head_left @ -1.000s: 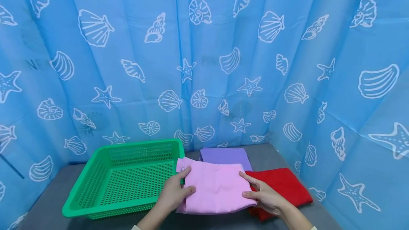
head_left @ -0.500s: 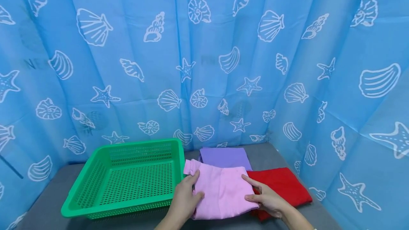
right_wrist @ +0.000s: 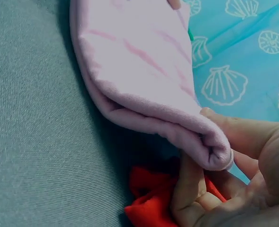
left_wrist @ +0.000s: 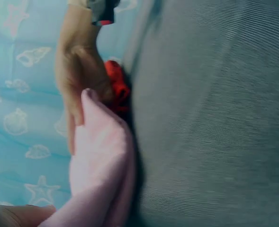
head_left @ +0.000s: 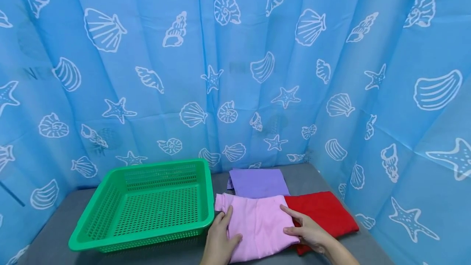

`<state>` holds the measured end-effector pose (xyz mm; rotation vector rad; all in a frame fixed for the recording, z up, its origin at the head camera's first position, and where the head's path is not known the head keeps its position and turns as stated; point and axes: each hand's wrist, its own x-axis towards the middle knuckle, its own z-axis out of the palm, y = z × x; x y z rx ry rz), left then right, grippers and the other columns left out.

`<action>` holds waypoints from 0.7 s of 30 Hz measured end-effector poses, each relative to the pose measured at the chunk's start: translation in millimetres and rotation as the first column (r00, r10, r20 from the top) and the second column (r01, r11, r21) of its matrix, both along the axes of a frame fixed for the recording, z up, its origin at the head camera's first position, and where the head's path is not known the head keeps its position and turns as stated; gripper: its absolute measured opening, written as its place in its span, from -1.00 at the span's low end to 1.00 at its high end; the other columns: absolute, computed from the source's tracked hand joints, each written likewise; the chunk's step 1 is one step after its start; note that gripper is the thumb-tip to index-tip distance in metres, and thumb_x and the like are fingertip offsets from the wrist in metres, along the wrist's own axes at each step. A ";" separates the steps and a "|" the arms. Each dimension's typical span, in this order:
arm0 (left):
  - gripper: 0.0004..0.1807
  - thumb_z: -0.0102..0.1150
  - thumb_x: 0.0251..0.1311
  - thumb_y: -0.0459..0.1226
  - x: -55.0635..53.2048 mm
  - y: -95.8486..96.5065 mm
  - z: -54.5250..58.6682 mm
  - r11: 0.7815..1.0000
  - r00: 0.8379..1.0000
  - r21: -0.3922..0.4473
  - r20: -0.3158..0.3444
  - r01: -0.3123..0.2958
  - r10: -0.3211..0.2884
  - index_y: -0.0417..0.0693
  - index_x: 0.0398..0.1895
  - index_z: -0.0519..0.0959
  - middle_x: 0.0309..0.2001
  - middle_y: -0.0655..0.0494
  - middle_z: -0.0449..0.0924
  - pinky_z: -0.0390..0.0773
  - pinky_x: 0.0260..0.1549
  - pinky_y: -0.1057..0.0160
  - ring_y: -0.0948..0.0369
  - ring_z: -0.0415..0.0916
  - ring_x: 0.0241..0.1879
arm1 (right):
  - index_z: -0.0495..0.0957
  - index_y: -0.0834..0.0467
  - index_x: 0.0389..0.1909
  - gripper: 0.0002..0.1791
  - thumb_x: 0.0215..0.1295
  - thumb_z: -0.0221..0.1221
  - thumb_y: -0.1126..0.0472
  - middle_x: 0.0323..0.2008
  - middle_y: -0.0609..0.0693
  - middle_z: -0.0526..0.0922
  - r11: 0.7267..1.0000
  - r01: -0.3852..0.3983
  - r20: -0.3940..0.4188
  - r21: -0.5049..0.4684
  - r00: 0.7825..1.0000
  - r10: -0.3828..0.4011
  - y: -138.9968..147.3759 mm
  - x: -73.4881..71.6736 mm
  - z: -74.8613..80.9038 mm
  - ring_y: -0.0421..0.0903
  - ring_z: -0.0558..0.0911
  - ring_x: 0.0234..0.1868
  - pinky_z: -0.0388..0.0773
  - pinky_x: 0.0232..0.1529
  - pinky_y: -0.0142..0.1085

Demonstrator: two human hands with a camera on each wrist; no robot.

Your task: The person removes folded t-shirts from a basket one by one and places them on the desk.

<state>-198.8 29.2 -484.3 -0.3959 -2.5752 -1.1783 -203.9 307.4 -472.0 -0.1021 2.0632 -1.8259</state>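
A folded pink cloth (head_left: 257,224) lies at the table's front centre, its right edge over a red cloth (head_left: 324,212). My left hand (head_left: 232,226) holds the pink cloth's left edge, with the thumb on top. My right hand (head_left: 288,220) pinches its right edge. In the right wrist view the thumb sits above the pink fold (right_wrist: 139,61) and the fingers (right_wrist: 191,189) curl beneath it, against the red cloth (right_wrist: 151,203). The left wrist view shows the pink cloth (left_wrist: 101,161) with the right hand (left_wrist: 77,80) at its far end.
An empty green mesh basket (head_left: 110,212) stands at the left, just beside the pink cloth. A folded purple cloth (head_left: 257,182) lies behind it. Blue shell-print curtains (head_left: 235,72) close in the grey table (head_left: 55,240) at the back and both sides.
Both hands have brought the pink cloth rightward and down, from overlapping the basket's right rim to the table beside it. Its right edge now covers part of the red cloth.
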 end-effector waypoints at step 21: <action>-0.12 0.39 -0.26 0.02 -15.2 -14.7 -61.3 0.982 0.964 0.189 0.256 0.026 -0.075 0.00 0.25 0.33 0.13 -0.45 0.20 0.38 -0.22 -0.18 -0.32 0.30 -0.01 | 0.07 0.18 0.33 -0.24 0.15 0.19 0.21 0.23 0.48 -0.01 1.000 0.019 0.060 0.003 0.998 -0.019 7.5 -8.0 -25.1 0.02 0.57 -0.21 0.51 -0.20 -0.10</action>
